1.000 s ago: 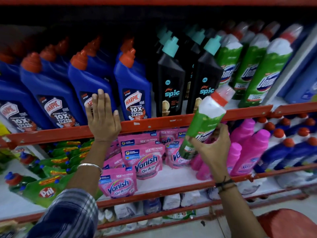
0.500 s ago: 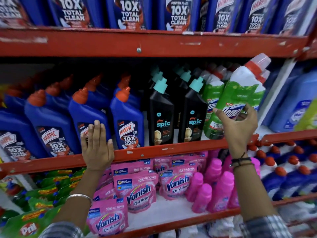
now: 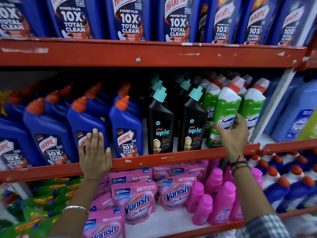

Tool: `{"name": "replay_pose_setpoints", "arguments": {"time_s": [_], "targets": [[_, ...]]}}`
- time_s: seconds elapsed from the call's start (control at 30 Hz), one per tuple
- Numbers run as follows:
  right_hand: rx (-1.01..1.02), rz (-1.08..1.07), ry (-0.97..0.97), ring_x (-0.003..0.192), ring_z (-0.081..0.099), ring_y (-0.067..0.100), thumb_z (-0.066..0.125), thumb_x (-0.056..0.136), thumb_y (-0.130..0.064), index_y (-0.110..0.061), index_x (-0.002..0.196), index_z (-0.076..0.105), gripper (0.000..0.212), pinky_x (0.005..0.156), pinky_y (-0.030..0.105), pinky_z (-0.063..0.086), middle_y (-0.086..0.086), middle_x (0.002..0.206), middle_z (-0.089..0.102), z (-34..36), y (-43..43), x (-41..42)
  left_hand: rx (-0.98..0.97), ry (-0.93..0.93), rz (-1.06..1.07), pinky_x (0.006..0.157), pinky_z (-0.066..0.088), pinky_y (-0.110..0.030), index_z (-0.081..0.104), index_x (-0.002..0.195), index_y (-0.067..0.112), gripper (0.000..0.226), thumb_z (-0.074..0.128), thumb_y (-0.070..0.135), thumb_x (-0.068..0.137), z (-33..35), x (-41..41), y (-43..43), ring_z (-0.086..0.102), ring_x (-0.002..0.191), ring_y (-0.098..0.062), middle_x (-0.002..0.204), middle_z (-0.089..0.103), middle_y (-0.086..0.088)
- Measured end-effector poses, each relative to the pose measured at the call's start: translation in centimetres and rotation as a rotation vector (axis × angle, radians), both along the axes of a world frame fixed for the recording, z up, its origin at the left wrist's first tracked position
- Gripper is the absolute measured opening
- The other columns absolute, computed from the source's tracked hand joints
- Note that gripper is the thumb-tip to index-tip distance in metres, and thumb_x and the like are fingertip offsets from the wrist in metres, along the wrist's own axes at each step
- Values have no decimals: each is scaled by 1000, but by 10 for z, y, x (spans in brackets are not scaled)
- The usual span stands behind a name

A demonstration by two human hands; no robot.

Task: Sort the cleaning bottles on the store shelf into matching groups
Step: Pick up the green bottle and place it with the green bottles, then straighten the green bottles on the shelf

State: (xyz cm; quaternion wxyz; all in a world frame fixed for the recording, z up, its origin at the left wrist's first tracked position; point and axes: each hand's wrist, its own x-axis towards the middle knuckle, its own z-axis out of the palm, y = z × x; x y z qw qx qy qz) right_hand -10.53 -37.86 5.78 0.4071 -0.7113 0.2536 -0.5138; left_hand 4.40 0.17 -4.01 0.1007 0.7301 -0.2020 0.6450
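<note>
The right hand (image 3: 231, 134) has its grip clamped on a green Domex bottle (image 3: 224, 115), upright among the other green bottles (image 3: 253, 109) on the middle shelf (image 3: 171, 160), while the left hand (image 3: 94, 155) lies flat and apart on the shelf edge; the placing step seems nearly done, and next the fingers should let go without tipping it.

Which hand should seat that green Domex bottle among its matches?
Right. The right hand already has its fingers around the green Domex bottle, beside the other Domex bottles. The left hand rests flat on the red shelf rail.
</note>
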Motion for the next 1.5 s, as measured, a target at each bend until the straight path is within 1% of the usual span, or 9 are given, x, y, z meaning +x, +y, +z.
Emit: {"name": "replay_pose_setpoints", "arguments": {"time_s": [0.23, 0.43, 0.6, 0.7, 0.83, 0.97, 1.1, 1.2, 1.5], "targets": [[-2, 7, 83, 113, 59, 22, 75, 51, -73, -20, 129, 50, 98, 93, 47, 52, 3, 126, 63, -13, -13, 2, 6, -7, 11, 120, 8, -43, 21, 150, 2, 57, 32, 26, 99, 0, 1, 0, 10, 147, -23, 160, 10, -7], [-96, 19, 140, 121, 52, 28, 80, 62, -57, -11, 136, 43, 95, 100, 51, 47, 12, 134, 55, -8, -13, -1, 4, -5, 9, 120, 8, -44, 21, 149, 2, 57, 32, 27, 99, 0, 0, 0, 10, 147, -23, 160, 10, -6], [-172, -3, 209, 102, 56, 23, 65, 64, -76, -15, 121, 50, 85, 88, 52, 52, 4, 111, 60, -15, -15, -2, -1, 9, 7, 120, 8, -44, 18, 150, 4, 57, 32, 27, 99, 0, -2, 0, 8, 147, -22, 161, 7, -5], [-205, -10, 192, 112, 52, 29, 66, 72, -65, -9, 125, 51, 79, 95, 47, 48, 14, 119, 58, -16, -4, -9, 14, 50, -10, 120, 4, -42, 13, 151, 6, 56, 28, 28, 102, 3, -6, 3, 5, 148, -20, 161, 3, -3], [-325, -33, -133, 107, 53, 30, 63, 85, -44, -3, 116, 54, 52, 92, 45, 47, 16, 113, 57, 0, 32, -23, 25, 145, -66, 120, 0, -40, 12, 152, 10, 53, 22, 32, 105, 10, -15, 5, 2, 148, -17, 161, -1, 2], [-561, 312, -357, 83, 59, 14, 63, 89, -17, -3, 101, 63, 18, 77, 20, 49, 5, 92, 61, 51, 82, -26, -107, 170, -268, 120, 8, -45, 32, 140, 3, 45, 33, 30, 104, 49, -36, -5, 1, 148, -22, 160, 1, 5], [-331, 585, -42, 84, 62, 7, 68, 87, -26, -6, 117, 59, 37, 74, 11, 49, 1, 99, 64, 93, 120, 2, -148, 310, -521, 109, 36, -41, 41, 137, -2, 44, 43, 22, 99, 118, -54, -24, 31, 137, -28, 143, 31, -15], [-242, 679, 163, 99, 59, 12, 67, 87, -29, -6, 136, 43, 59, 82, 19, 48, 1, 115, 57, 102, 133, 26, -135, 497, -515, 96, 42, -31, 47, 132, 0, 46, 53, 28, 97, 153, -60, -31, 49, 117, -24, 127, 49, -15], [-78, 632, 23, 93, 65, 15, 74, 81, -22, -4, 121, 60, 46, 88, 26, 52, 10, 105, 69, 100, 144, 43, -126, 620, -468, 95, 47, -36, 59, 123, 0, 40, 68, 18, 89, 174, -59, -32, 58, 110, -26, 119, 62, -13]]}}
